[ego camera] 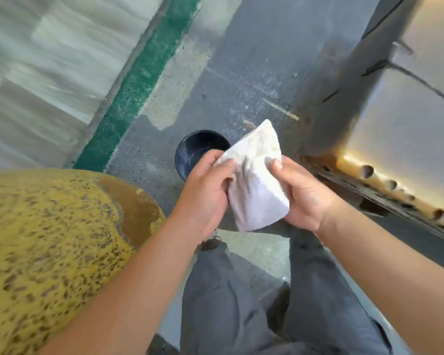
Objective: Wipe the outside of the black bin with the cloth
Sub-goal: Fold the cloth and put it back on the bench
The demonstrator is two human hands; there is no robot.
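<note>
A folded white cloth (pixel 255 180) is held up in front of me by both hands. My left hand (pixel 205 193) grips its left edge and my right hand (pixel 303 196) grips its right side. Below and behind them a small round black bin (pixel 198 149) stands upright on the grey floor, its open top facing me. My left hand and the cloth cover the bin's near right part. The cloth is above the bin and apart from it.
A large yellow speckled rounded object (pixel 49 239) fills the lower left. A metal structure with a holed rail (pixel 385 180) runs along the right. A green stripe (pixel 136 88) crosses the floor at upper left. My grey trouser legs (pixel 241 303) are below.
</note>
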